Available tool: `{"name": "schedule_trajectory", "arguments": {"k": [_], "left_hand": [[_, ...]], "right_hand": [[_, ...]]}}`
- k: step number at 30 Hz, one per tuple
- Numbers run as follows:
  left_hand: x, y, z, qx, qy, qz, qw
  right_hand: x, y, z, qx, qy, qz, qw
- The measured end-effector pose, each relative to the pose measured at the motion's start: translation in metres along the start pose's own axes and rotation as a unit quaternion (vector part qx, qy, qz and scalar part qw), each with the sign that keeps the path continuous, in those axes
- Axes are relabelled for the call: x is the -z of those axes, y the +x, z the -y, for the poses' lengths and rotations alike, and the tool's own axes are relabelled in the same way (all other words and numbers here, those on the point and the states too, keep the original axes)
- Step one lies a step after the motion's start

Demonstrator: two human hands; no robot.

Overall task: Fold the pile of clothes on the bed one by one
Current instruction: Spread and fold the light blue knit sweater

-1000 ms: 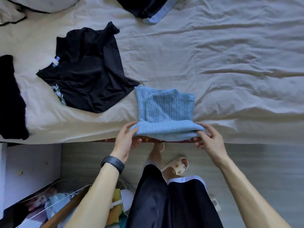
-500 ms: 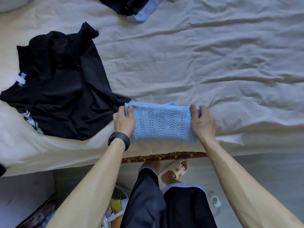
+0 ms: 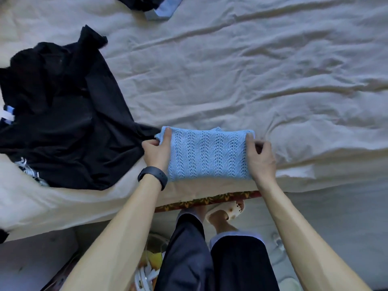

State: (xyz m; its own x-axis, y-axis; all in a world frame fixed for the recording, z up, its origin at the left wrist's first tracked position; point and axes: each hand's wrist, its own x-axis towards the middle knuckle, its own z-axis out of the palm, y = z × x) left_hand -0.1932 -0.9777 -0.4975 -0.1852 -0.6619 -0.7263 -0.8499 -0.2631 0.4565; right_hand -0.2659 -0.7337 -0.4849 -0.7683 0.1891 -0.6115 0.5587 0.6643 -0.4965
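A folded light blue knitted top (image 3: pixel 206 154) lies on the wrinkly cream bed sheet (image 3: pixel 252 70), close to the near edge of the bed. The person stands by that edge. The left hand (image 3: pixel 156 153) pinches the top's left end, thumb on top. The right hand (image 3: pixel 260 160) holds the right end, its fingers curled at the side. A black band (image 3: pixel 152 178) sits on the left wrist. A big crumpled black shirt (image 3: pixel 63 114) lies just left of the top, touching its corner. Far up the bed is a dark cloth with a pale blue band (image 3: pixel 155 9).
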Motion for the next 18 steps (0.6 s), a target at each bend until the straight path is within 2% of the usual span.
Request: {"name": "schedule_trajectory", "arguments": {"k": [3, 6, 10, 13, 16, 18], "left_hand": [[0.010, -0.007, 0.013, -0.049, -0.036, 0.111, 0.992], [0.019, -0.012, 0.021, -0.080, 0.012, 0.169, 0.982], [0.017, -0.011, 0.012, -0.136, 0.124, 0.156, 0.970], [0.012, -0.012, 0.005, -0.187, 0.146, 0.129, 0.963], [0.010, -0.014, 0.005, -0.172, 0.155, 0.112, 0.966], [0.011, -0.017, 0.004, -0.142, 0.156, 0.131, 0.969]], "right_hand": [[0.008, -0.013, -0.017, -0.016, 0.042, 0.083, 0.996], [0.011, -0.012, -0.011, -0.019, 0.032, 0.112, 0.993], [0.003, 0.000, 0.006, 0.003, -0.040, 0.115, 0.993], [-0.002, 0.003, 0.010, 0.015, -0.066, 0.102, 0.992], [-0.002, -0.001, 0.009, 0.022, -0.075, 0.104, 0.992], [0.006, -0.004, 0.008, 0.023, -0.065, 0.114, 0.991]]}}
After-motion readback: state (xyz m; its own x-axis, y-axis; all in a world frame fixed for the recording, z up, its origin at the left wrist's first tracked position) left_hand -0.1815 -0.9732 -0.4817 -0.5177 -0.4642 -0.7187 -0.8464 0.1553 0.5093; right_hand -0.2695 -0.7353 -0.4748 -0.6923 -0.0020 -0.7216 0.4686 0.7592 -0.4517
